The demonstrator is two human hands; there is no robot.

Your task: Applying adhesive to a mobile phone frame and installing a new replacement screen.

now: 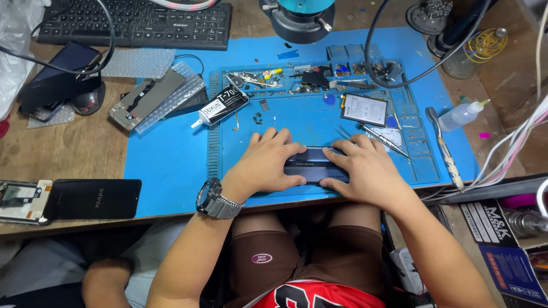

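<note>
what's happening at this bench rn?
A person at a repair bench has both hands on a dark phone lying flat on a blue work mat. The left hand grips its left end, the right hand its right. A flat battery, tweezers and a glue tube lie nearby.

Single head view; looks steeply down, forward over blue mat [171,159]; close range; desk edge, lap at bottom

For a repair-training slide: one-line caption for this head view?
Both hands, left hand and right hand, press on a dark phone lying on a blue work mat.
</note>
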